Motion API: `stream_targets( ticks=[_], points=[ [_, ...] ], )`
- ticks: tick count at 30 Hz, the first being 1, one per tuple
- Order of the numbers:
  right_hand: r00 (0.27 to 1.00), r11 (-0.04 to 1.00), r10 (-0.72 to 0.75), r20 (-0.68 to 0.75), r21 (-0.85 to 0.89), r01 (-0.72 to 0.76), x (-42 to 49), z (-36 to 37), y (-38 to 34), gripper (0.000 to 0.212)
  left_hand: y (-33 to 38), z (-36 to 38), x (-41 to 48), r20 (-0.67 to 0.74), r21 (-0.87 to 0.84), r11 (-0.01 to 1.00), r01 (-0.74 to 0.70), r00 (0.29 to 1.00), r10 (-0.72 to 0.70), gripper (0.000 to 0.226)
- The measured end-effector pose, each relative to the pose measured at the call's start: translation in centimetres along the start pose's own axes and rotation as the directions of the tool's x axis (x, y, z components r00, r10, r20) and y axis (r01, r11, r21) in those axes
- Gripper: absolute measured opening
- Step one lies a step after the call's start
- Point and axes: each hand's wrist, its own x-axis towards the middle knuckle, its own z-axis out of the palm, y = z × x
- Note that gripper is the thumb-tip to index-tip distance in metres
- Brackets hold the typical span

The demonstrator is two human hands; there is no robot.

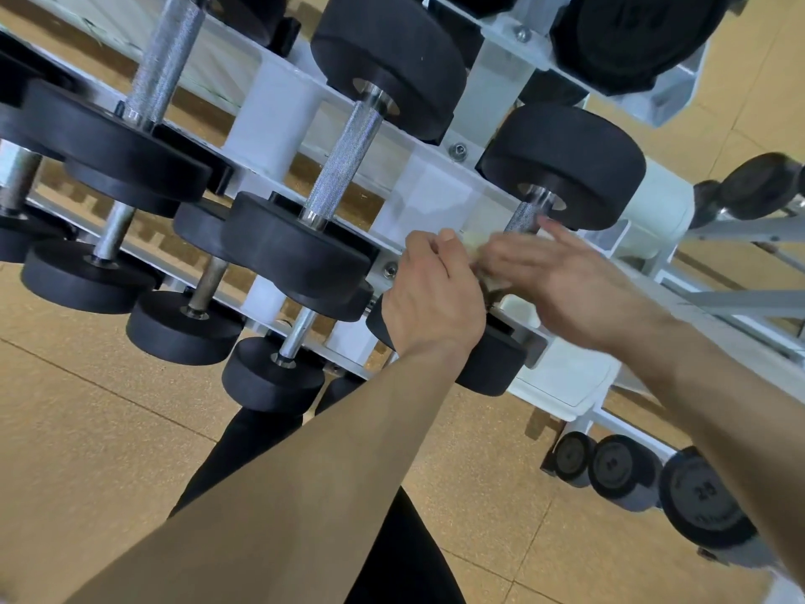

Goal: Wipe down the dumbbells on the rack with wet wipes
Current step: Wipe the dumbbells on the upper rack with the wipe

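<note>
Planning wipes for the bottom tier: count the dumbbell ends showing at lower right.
3, in a row: the smallest end leftmost, the mid-sized end beside it, the largest end, marked 25, rightmost. More may sit hidden past the frame edge.

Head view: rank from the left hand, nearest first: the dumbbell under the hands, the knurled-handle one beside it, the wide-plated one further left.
1. Dumbbell under the hands: right below the left hand, which grips the wipe.
2. Knurled-handle dumbbell: next slot leftward.
3. Wide-plated dumbbell: farthest left.
</note>
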Motion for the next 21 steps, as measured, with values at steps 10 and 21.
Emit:
stream_targets(
  ticks=[10, 21],
  points=[
    [0.996, 0.997, -0.075, 0.049, -0.004, 0.076, -1.1, 1.5, -2.6, 0.056, -0.1, 0.0, 0.0, 0.008, 0.004, 1.000, 0.016, 1.000, -0.016, 0.034],
    [0.990, 0.987, 0.083, -0.115, -0.128, -0.097, 0.8, -0.2, 0.3, 0.058, -0.2, 0.2, 0.1, -0.001, 0.013, 1.000, 0.006, 1.000, -0.006, 0.035]
  ],
)
